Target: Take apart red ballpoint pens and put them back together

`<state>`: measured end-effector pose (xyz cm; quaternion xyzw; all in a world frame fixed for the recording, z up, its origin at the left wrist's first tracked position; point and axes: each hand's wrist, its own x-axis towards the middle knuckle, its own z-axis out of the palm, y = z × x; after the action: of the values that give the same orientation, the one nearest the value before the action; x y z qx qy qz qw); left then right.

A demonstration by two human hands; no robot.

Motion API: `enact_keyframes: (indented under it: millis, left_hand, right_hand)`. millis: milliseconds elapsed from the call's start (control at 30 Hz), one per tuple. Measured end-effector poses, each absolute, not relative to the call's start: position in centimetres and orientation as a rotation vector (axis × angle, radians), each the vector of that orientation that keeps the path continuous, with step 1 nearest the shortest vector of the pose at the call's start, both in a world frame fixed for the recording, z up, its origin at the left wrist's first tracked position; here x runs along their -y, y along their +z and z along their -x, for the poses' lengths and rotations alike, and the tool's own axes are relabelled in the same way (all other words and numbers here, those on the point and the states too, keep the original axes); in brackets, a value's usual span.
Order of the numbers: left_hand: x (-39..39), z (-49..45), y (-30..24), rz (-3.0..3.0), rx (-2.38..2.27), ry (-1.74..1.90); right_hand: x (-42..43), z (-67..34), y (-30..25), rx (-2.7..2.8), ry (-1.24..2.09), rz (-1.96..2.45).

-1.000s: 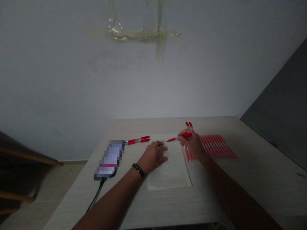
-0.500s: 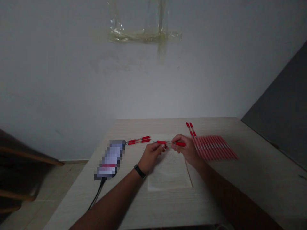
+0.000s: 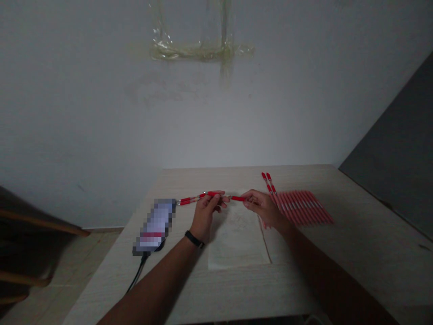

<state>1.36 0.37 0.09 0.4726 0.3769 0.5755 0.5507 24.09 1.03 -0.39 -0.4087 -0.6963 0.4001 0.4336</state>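
Observation:
A red pen (image 3: pixel 237 198) with a silver tip runs crosswise between my two hands above a pale sheet (image 3: pixel 240 239). My left hand (image 3: pixel 204 214) is closed on its tip half, with the red grip showing over the fingers. My right hand (image 3: pixel 262 205) pinches the red tail end. A thin, pale stretch lies between the two red parts; whether they are joined there I cannot tell. Left of my left hand, two red pens (image 3: pixel 190 200) lie side by side, their right ends partly hidden. Beyond my right hand, two more red pens (image 3: pixel 269 183) lie slanted.
A row of several pinkish-red pens or pen parts (image 3: pixel 304 207) lies right of my right hand. At the left, a phone (image 3: pixel 155 225) with a blurred screen rests on the table (image 3: pixel 230 298), a black cable (image 3: pixel 137 273) attached. A wall (image 3: pixel 216 126) stands behind the table.
Both hands have moved slightly left and up with the pen. Its tip now lies over the right ends of the two left pens, and the fingers of my left hand have shifted.

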Motion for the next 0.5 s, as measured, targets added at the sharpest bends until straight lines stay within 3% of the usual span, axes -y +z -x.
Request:
enact_keyframes:
  millis: [167,500]
  left_hand:
    - [-0.4,-1.3,0.4,-1.077,-0.911,1.362]
    - [-0.2,-1.2,0.5,-1.132,-0.897,1.307]
  right_hand:
    - [-1.6,-24.9,-0.3,1.820,0.889,1.026]
    - [-1.7,-25.0,-1.3,1.729,1.013,1.052]
